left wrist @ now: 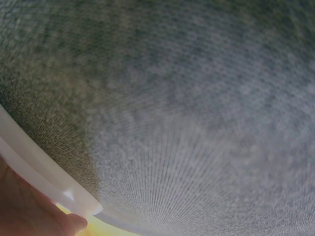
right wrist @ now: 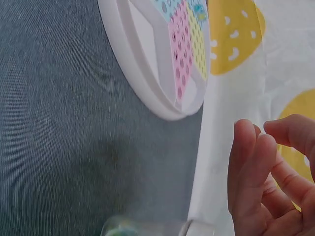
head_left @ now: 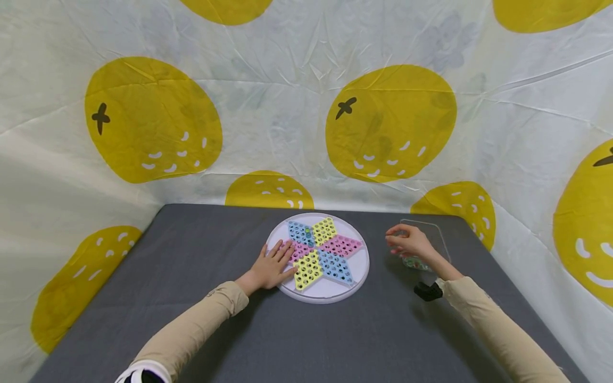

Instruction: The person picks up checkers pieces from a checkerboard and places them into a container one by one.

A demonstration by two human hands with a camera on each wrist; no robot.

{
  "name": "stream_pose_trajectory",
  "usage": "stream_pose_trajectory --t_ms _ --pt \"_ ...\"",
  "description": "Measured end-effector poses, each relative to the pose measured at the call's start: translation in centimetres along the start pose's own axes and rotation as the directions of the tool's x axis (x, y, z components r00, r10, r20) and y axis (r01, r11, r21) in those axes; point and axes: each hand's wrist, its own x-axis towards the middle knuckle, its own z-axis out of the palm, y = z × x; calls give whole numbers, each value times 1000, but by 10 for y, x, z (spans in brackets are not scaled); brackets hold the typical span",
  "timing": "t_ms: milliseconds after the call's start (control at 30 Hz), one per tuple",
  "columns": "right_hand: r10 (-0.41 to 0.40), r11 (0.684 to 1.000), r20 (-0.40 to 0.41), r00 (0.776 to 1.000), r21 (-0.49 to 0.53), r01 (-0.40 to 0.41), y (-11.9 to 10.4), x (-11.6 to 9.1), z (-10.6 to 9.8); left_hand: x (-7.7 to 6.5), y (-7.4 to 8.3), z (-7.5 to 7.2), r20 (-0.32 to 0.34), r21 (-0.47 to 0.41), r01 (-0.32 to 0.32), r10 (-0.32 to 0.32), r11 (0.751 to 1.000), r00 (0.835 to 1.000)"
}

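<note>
The right hand [head_left: 412,242] hangs in the air, with its fingers bent and the thumb tip close to the fingertips. I cannot tell if a little ball hides in that small gap. Just below it, on the right side of the table [head_left: 335,340], sits a clear box [head_left: 421,222] with small green, shiny bits [head_left: 415,263] near its close end.

The left hand [head_left: 274,268] lies flat, fingers spread, on the left edge of the round white board [head_left: 331,290], over part of a pink point. This seems a good way to stop the board from sliding, as long as it presses softly and leaves the holes free.

The board is in the middle, with a star of blue, yellow and pink points full of holes. A few small balls [head_left: 308,234] sit in the far left, by the blue point. A light pinch with the fingertips should work best, moving slowly so no ball rolls off.

Farther back hangs a white cloth [head_left: 268,133] with big yellow fruit.
</note>
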Motion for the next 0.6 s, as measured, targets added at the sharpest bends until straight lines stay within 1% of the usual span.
stream_pose_trajectory --t_ms 200,400,500,533,600 --pt "-17 1000 17 1000 -10 17 -5 5 17 1 -1 1 1 3 0 0 1000 1000" --pt "-7 1000 41 999 -19 8 -11 13 34 2 -1 4 9 5 9 -9 1000 1000" --pt "-6 1000 45 999 -12 6 -16 16 41 1 -2 4 -10 -39 -11 10 999 1000" --pt "-8 1000 43 999 -11 8 -18 17 44 0 -3 4 -27 -60 -24 22 998 999" --pt "-5 1000 36 999 -13 5 -21 20 49 -2 -3 2 -38 -74 -36 33 997 999"
